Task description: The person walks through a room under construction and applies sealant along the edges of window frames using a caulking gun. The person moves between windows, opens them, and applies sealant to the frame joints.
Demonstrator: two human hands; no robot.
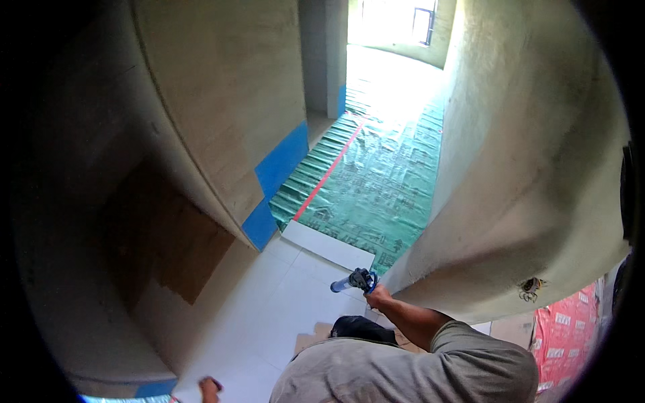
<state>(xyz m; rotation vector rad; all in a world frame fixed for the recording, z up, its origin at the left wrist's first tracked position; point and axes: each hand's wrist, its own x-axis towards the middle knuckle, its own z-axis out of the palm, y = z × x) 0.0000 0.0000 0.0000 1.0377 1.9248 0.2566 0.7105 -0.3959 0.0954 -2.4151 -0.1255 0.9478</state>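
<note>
My right hand (379, 296) is stretched forward, closed around the rear of a handheld tool (356, 279). This tool has a pale blue tube pointing left and a black body with a blue loop; its exact kind is too small to make out. It is over the white tiled floor (265, 295), near a long white slab (328, 246) lying across the passage. Low at the left, my left hand (209, 389) is closed, with something small and dark red at its fingers. Most of that hand is cut off by the lower edge.
Green printed sheeting (376, 181) with a red tape line (329, 174) covers the passage floor beyond the slab. Bare plaster walls stand both sides, with blue patches (282, 158) low on the left. Wires stick out of a wall box (531, 289). Red wrapping (568, 336) lies right.
</note>
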